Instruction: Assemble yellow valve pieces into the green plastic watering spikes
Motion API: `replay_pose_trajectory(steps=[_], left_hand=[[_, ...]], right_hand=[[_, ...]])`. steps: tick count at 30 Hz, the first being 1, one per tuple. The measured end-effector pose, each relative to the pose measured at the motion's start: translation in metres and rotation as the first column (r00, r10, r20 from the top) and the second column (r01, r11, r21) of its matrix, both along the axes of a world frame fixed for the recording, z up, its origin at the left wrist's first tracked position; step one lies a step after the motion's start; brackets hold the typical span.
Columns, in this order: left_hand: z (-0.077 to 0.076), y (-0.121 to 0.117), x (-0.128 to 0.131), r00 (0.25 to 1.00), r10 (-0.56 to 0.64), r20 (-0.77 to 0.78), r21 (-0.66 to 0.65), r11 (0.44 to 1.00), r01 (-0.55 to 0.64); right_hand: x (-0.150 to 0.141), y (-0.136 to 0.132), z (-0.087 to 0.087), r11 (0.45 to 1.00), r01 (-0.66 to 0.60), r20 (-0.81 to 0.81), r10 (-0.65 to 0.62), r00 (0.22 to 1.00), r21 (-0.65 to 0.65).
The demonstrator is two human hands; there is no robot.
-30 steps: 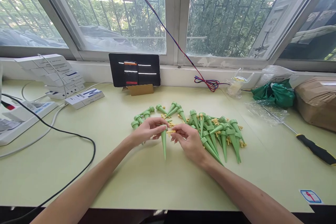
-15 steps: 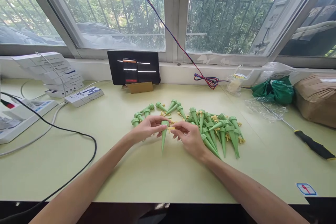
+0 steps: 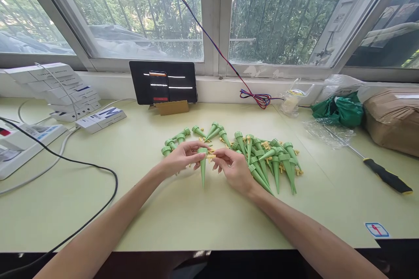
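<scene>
Between the fingers of my left hand is a green plant watering spike, its cap up and its tip pointing down above the table. My right hand pinches a small yellow valve piece at the right side of the spike's cap. The valve touches or nearly touches the cap; fingers partly cover it. Just right of my right hand lies a pile of green spikes with yellow valves. Several more green spikes lie behind my hands and to the left.
At the back stands a dark tablet on a cardboard stand. White boxes and a power strip are on the left, with a black cable. To the right are a screwdriver, a green bag and a brown parcel.
The whole view has shifted slightly. The yellow valve now sits closer against the spike's cap and shows more plainly. Both hands keep their grip.
</scene>
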State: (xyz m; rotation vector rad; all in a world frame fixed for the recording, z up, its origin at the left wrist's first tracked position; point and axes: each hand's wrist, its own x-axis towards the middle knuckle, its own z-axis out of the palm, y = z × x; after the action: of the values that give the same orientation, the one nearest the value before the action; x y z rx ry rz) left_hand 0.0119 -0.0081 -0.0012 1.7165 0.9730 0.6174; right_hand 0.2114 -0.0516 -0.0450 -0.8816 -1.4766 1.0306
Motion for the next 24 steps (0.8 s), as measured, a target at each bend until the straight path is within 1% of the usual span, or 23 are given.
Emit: replay_pose_trajectory(steps=[6,12,16,20,24], left_hand=[[0.0028,-0.0021,0.0006,1.000,-0.003,0.008,0.001,1.000,0.003],[0.0035,-0.0032,0.0015,1.000,-0.005,0.007,-0.005,1.000,0.005],[0.0033,-0.0022,0.0015,1.000,-0.007,0.008,0.002,1.000,0.007],[0.0023,-0.0008,0.0006,1.000,-0.013,0.008,-0.001,1.000,0.013],[0.0017,-0.0003,-0.0001,0.999,-0.025,0.022,-0.003,1.000,0.025]], right_hand=[[0.0019,-0.0020,0.0028,1.000,0.006,0.084,-0.004,0.996,-0.016],[0.0040,-0.0014,0.0010,1.000,0.002,0.183,0.000,0.983,-0.009],[0.0035,-0.0022,0.0022,1.000,-0.012,0.151,0.015,0.988,-0.022],[0.0017,-0.0044,0.0042,0.998,-0.063,0.094,0.063,0.994,-0.007],[0.0015,-0.0047,0.0045,0.998,-0.066,0.101,0.066,0.993,-0.004]])
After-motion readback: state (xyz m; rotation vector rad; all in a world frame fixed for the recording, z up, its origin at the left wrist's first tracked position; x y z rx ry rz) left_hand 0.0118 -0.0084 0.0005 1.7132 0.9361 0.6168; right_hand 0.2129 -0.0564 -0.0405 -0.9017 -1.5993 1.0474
